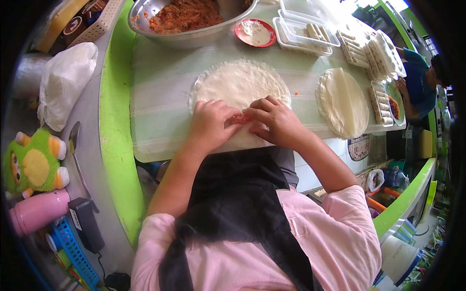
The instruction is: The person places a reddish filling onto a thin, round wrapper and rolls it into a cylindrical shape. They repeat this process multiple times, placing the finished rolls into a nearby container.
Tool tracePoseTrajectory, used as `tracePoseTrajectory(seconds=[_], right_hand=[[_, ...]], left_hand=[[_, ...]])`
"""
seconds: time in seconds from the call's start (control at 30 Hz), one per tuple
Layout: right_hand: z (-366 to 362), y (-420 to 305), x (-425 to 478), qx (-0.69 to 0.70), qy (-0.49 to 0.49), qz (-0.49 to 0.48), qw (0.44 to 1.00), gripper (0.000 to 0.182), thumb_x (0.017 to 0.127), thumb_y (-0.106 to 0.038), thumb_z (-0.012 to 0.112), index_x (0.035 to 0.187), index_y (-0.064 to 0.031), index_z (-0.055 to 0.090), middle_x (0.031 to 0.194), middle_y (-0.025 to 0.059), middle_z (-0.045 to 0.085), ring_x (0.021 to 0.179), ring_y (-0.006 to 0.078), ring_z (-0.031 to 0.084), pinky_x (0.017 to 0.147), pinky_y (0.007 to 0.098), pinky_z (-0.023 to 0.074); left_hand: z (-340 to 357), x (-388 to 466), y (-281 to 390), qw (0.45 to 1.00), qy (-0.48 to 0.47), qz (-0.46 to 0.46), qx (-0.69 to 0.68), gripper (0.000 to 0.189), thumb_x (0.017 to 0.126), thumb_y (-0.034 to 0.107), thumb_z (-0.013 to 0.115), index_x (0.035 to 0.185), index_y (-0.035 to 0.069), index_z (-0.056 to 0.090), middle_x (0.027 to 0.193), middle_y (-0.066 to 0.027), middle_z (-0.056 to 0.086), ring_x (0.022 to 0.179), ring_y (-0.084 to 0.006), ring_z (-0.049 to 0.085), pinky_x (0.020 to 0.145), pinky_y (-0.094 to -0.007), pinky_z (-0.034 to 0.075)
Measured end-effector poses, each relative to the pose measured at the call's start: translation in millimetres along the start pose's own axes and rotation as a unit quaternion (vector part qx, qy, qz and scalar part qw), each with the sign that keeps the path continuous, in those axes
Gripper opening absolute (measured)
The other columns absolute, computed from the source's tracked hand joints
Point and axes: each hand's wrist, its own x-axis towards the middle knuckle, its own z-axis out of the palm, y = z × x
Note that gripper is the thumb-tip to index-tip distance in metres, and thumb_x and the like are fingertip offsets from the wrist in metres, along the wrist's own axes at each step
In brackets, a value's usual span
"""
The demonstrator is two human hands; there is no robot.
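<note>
On the table before me lies a stack of round, thin wrappers. My left hand and my right hand rest at its near part, fingers curled around a strip of reddish filling on the wrapper. Both hands pinch at this filling and the wrapper about it; the fingertips partly hide it. Beyond the stack, a metal bowl holds more reddish filling. Beside the bowl sits a red dish of white paste. A second stack of wrappers, the top one folded, lies to the right.
Clear plastic trays stand at the back, one with rolls. More trays of rolls are at the right, near a plate of filling and a co-worker. A spoon and plush toy lie left.
</note>
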Motion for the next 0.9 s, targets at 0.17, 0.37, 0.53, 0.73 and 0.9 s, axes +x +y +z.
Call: tracePoseTrajectory(seconds=[0.17,0.37,0.53,0.73,0.9], right_hand=[[13.4,1.3,0.4,-0.025,0.001,0.002,1.000,0.024,0.075,-0.017,0.074,0.099,-0.0138,0.070,0.095,0.0058,0.062,0.091,0.0258,0.058,0.082,0.0384,0.0458],[23.6,0.9,0.7,-0.023,0.060,-0.003,0.998,0.014,0.077,-0.026,0.072,0.087,-0.0170,0.069,0.085,0.0014,0.061,0.085,0.0234,0.058,0.075,0.0378,0.0430],[22.8,-0.3,8.4,0.002,0.059,0.046,0.997,0.015,0.076,-0.029,0.073,0.084,-0.0169,0.068,0.082,0.0006,0.061,0.084,0.0226,0.058,0.075,0.0375,0.0421],[22.4,19.0,6.3,0.003,0.060,-0.039,0.997,0.018,0.074,-0.022,0.076,0.090,-0.0171,0.069,0.083,0.0004,0.062,0.084,0.0224,0.058,0.077,0.0360,0.0424],[9.8,15.9,4.4,-0.017,0.052,-0.088,0.995,0.017,0.075,-0.022,0.075,0.090,-0.0177,0.069,0.089,-0.0007,0.062,0.086,0.0218,0.058,0.076,0.0356,0.0432]], left_hand=[[0.8,-1.4,4.1,0.999,-0.008,-0.031,0.021,0.015,0.073,0.023,0.076,0.083,0.014,0.070,0.081,-0.0011,0.063,0.082,-0.0230,0.060,0.078,-0.0370,0.039],[4.8,-3.1,2.7,0.999,0.015,-0.034,0.030,0.016,0.073,0.023,0.077,0.084,0.013,0.070,0.080,-0.0011,0.062,0.082,-0.0227,0.060,0.078,-0.0375,0.040],[3.8,-2.6,10.5,0.995,0.094,0.015,-0.006,0.017,0.069,0.018,0.078,0.083,0.012,0.068,0.084,-0.0005,0.064,0.082,-0.0225,0.060,0.077,-0.0376,0.040],[4.3,-8.9,-0.2,0.994,0.073,0.069,0.032,0.014,0.072,0.019,0.075,0.083,0.016,0.067,0.088,0.0015,0.063,0.084,-0.0203,0.058,0.079,-0.0370,0.040],[1.3,-6.5,4.8,0.995,0.079,0.061,0.021,0.014,0.071,0.019,0.076,0.081,0.016,0.066,0.085,0.0011,0.062,0.083,-0.0208,0.058,0.078,-0.0368,0.040]])
